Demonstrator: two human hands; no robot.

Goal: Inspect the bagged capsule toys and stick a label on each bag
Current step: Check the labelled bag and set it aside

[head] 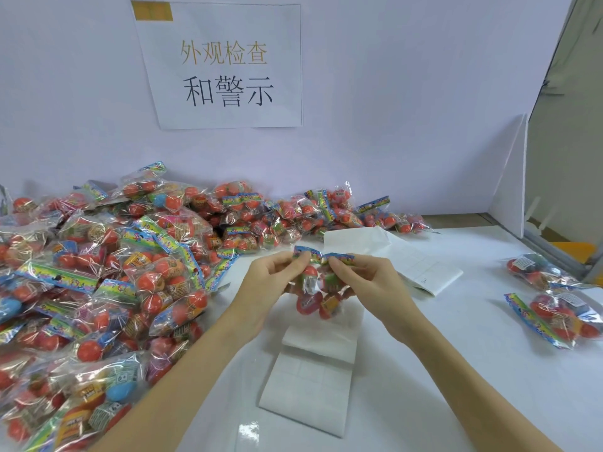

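A clear bag of red capsule toys (318, 296) hangs over the middle of the white table, held up by its colourful printed header strip. My left hand (274, 282) pinches the left end of that strip and my right hand (362, 282) pinches the right end. Under the bag lies a long white sheet of labels (310, 376), partly folded over. A second label sheet (414, 259) lies behind my right hand. A large pile of bagged capsule toys (107, 272) covers the left side and back of the table.
Two bagged toys (561, 308) lie apart at the right edge of the table. A paper sign with printed characters (225, 66) hangs on the back wall. A white partition (509, 177) stands at the right rear, with an orange object (571, 247) beyond it.
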